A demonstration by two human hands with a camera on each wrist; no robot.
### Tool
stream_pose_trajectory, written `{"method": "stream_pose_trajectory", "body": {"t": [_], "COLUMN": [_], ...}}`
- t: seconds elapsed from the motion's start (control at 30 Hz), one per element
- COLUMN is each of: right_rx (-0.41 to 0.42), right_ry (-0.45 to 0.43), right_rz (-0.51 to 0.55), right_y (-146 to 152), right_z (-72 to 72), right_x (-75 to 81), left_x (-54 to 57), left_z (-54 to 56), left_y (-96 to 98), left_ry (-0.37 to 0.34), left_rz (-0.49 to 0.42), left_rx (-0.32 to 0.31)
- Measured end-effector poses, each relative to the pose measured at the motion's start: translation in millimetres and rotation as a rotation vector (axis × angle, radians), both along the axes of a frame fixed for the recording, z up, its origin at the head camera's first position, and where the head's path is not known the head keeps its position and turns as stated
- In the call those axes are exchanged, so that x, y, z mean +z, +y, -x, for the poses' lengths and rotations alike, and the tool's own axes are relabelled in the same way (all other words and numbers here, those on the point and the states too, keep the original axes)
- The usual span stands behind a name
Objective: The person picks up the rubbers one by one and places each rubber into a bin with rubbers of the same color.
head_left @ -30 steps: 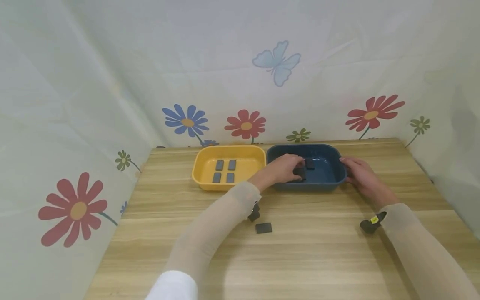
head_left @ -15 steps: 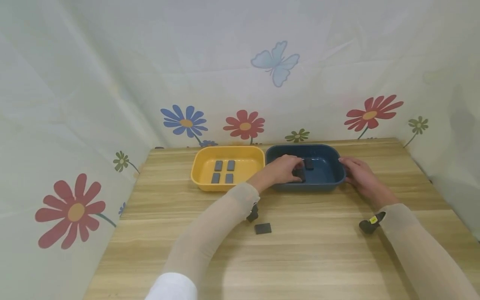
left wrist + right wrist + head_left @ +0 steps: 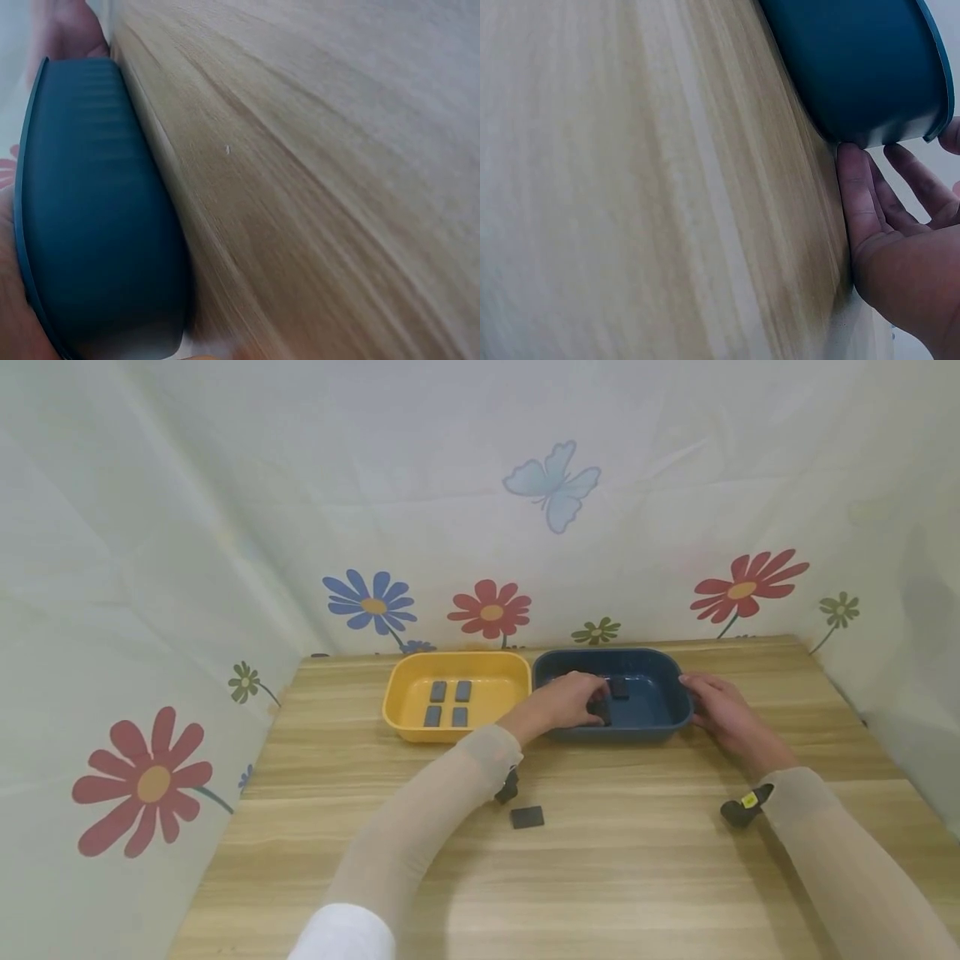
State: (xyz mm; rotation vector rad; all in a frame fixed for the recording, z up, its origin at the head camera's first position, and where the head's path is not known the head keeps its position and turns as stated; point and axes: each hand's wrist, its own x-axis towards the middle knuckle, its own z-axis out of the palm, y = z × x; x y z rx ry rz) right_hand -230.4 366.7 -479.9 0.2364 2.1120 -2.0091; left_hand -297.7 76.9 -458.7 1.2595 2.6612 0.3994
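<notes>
My left hand (image 3: 572, 700) reaches over the near rim into the dark blue tray (image 3: 652, 703). Its curled fingers and thumb pinch a small black rectangular tile (image 3: 606, 713) low in the tray, partly hidden by the hand. Behind it lies another black tile (image 3: 620, 687). Against the tray's right outer wall rest the fingertips of my right hand (image 3: 723, 714), fingers fairly straight. The right wrist view shows that hand (image 3: 907, 255) low beside the tray wall (image 3: 870, 67), thumb near the rim. Only the tray's outside (image 3: 97, 202) and an edge of the left hand (image 3: 15, 307) appear in the left wrist view.
A yellow tray (image 3: 405, 727) stands against the blue tray's left side. Several grey tiles (image 3: 462, 691) lie in it in two rows. One more black tile (image 3: 527, 817) lies on the wooden table (image 3: 600, 893), near the left wrist. A flowered curtain (image 3: 420, 485) hangs behind the table.
Almost nothing differs. The left hand's fingers shift very slightly at the tile in the blue tray; the right hand stays at the tray's side.
</notes>
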Motion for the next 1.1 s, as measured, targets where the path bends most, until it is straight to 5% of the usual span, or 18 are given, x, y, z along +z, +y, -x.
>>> {"method": "stream_pose_trajectory", "body": {"t": [0.73,1.1], "right_rx": [0.014,-0.007], "right_ry": [-0.020,0.005], "right_rz": [-0.058,0.027], "right_y": [-2.7,-0.6], "right_z": [-0.6,-0.7], "right_x": [-1.4,-4.1], "left_x": [-2.9,-1.2], "left_z": [-2.1,-2.0], "left_y": [-0.3,-2.6], "left_ry": [0.017,0.009], "left_rz": [0.002,-0.014], "left_rx": [0.006,-0.013]}}
